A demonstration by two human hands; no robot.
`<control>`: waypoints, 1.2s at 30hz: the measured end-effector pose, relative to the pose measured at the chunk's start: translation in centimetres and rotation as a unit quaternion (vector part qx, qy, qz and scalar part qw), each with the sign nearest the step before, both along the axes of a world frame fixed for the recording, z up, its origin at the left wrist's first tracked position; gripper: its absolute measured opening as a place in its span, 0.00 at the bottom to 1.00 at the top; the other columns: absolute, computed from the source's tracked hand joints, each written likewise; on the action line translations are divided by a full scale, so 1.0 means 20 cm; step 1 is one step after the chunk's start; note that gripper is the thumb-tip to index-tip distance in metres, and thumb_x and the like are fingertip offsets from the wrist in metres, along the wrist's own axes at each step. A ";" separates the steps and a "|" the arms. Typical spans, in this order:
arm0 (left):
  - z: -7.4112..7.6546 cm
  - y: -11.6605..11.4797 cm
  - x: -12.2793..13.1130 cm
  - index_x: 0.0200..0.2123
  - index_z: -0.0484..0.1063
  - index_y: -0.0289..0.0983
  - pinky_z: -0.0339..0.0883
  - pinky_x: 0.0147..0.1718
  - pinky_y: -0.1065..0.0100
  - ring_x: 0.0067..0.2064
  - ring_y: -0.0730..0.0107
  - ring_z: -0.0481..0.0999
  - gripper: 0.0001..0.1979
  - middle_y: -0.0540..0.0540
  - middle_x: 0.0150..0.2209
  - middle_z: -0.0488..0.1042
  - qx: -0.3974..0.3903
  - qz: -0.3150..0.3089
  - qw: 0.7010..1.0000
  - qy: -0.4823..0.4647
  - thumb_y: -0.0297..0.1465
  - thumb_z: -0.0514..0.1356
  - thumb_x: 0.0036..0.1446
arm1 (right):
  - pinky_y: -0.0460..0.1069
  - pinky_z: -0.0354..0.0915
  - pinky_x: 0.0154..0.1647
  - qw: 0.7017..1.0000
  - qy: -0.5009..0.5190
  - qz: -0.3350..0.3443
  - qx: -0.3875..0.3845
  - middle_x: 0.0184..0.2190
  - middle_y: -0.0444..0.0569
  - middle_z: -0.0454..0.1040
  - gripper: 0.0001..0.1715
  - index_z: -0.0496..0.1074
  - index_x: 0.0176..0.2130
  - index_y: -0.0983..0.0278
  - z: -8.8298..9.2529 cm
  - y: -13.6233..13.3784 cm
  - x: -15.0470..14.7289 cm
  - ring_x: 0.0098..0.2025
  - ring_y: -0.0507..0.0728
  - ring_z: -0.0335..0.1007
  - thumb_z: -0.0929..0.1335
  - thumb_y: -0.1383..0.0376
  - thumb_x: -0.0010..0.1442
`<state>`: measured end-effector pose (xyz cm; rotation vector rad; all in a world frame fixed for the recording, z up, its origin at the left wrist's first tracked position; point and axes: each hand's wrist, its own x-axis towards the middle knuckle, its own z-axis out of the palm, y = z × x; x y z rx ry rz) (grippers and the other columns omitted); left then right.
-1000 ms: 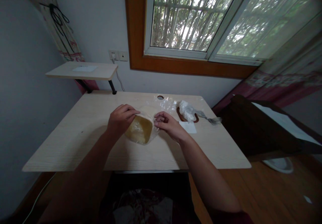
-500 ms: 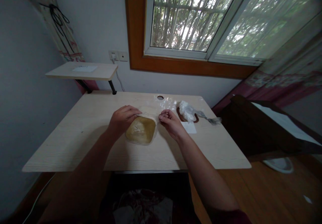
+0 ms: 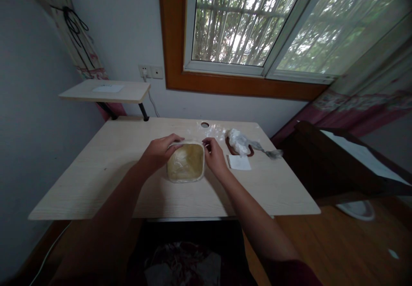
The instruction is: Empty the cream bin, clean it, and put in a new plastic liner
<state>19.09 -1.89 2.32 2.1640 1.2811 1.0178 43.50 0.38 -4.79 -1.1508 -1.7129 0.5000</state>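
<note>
In front of me on the desk is a rounded-square container (image 3: 186, 180), yellowish inside. Clear plastic wrap (image 3: 184, 162) is stretched over its top, with glossy creases in the middle. At the far left corner, my left hand (image 3: 161, 151) is closed on the wrap at the rim, its thumb on top and its fingertips partly hidden behind. My right hand (image 3: 215, 152) pinches the wrap at the far right corner, fingers bent around the edge. The wrap lies close along the rim between both hands.
Right of the container lie a small white pad (image 3: 240, 162) and a crumpled clear plastic bag (image 3: 238, 141) over a brown curved object (image 3: 251, 150). A raised shelf (image 3: 128, 92) stands at the desk's back left. The desk (image 3: 273, 191) has a cable hole near its back edge.
The container has shifted slightly right and turned squarer to me. The wrap that stretched beyond its far edge is now down around the rim, with both hands closer against the corners.
</note>
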 end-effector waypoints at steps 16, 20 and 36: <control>0.05 0.13 0.09 0.42 0.84 0.43 0.69 0.50 0.57 0.48 0.52 0.80 0.14 0.43 0.44 0.84 0.022 0.012 0.997 0.071 0.40 0.60 0.63 | 0.59 0.68 0.54 0.947 -0.298 0.089 0.081 0.46 0.58 0.76 0.16 0.76 0.49 0.64 0.31 -0.24 -0.14 0.49 0.65 0.71 0.64 0.69 0.64; 0.07 0.19 0.12 0.44 0.84 0.43 0.69 0.50 0.58 0.48 0.54 0.80 0.13 0.43 0.45 0.84 0.035 -0.023 0.994 0.102 0.37 0.59 0.64 | 0.61 0.65 0.58 0.923 -0.380 0.033 0.052 0.53 0.63 0.74 0.24 0.71 0.58 0.67 0.31 -0.18 -0.21 0.54 0.67 0.68 0.62 0.73 0.65; 0.07 0.23 0.05 0.55 0.79 0.40 0.68 0.54 0.59 0.53 0.59 0.79 0.23 0.41 0.53 0.81 -0.049 -0.071 0.989 0.122 0.28 0.53 0.60 | 0.55 0.74 0.43 0.860 -0.487 -0.067 -0.135 0.58 0.65 0.70 0.26 0.62 0.65 0.69 0.28 -0.10 -0.31 0.47 0.65 0.77 0.56 0.70 0.71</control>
